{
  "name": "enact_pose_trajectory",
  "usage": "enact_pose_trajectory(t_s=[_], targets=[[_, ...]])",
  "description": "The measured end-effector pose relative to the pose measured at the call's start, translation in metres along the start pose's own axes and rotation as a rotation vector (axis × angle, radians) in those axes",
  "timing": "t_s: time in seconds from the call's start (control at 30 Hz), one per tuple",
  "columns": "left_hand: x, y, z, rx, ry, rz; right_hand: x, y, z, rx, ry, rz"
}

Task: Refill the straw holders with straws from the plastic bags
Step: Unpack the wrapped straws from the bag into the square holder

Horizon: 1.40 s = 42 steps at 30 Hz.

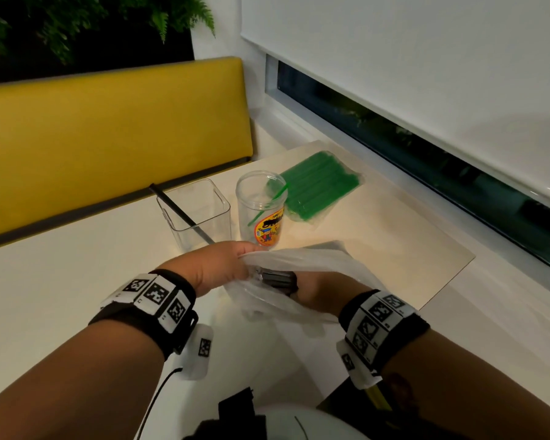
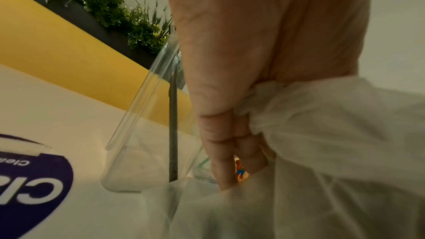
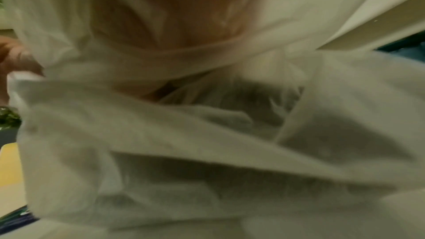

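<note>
I am looking down at a white table (image 1: 77,281) set against a yellow bench back (image 1: 108,122), with a window and a lowered blind along the right. At the far left of the things stands a clear square holder (image 1: 199,214) with one black straw (image 1: 180,212) leaning in it. Just right of it is a clear round holder (image 1: 261,208) with a printed label and a single green straw (image 1: 267,201) inside. Behind and right of that, a sealed pack of green straws (image 1: 318,185) lies flat on the table. Nearer to me, my left hand (image 1: 216,265) pinches a bunched fold of a thin white plastic bag (image 1: 315,258); the left wrist view shows the fingers (image 2: 230,152) curled round the gathered film. A bundle of black straws (image 1: 278,279) shows at the bag's mouth, between my hands. My right hand (image 1: 318,287) is under the bag's film, and I cannot tell whether it grips the bundle.
</note>
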State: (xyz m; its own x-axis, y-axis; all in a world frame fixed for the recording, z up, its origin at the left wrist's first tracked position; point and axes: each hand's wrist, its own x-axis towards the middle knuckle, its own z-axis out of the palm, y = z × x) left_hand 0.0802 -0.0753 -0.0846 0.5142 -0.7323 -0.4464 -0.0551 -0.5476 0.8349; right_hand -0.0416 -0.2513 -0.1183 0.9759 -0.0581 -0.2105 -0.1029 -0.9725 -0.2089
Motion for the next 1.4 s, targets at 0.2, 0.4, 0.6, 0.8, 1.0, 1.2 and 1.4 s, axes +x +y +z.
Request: enact_pose_trajectory(t_s=[0.2,0.4,0.6,0.8,1.0,1.2,1.4], targets=[[-0.006,0.001,0.013,0.260,0.070,-0.023,-0.012,-0.018,-0.038,0.721,-0.166,-0.053],[-0.018,0.003,0.023,0.563,0.189,0.076,-0.032,-0.049,-0.088,0.779,0.057,-0.135],[-0.038,-0.008,0.018,0.446,0.706,0.564,-0.018,-0.077,-0.154,1.427,0.523,-0.233],[-0.037,-0.028,-0.020,-0.186,1.084,0.311,0.054,-0.107,-0.183,1.705,0.862,-0.199],[-0.007,-0.043,-0.053,-0.257,0.783,0.157,0.108,-0.133,-0.143,1.385,0.817,-0.006],[0.011,-0.049,-0.055,-0.324,0.781,0.296,0.127,-0.123,-0.084,1.088,0.553,0.094],[0.021,-0.055,-0.059,-0.301,0.824,0.453,0.114,-0.111,-0.081,0.756,0.547,-0.056]])
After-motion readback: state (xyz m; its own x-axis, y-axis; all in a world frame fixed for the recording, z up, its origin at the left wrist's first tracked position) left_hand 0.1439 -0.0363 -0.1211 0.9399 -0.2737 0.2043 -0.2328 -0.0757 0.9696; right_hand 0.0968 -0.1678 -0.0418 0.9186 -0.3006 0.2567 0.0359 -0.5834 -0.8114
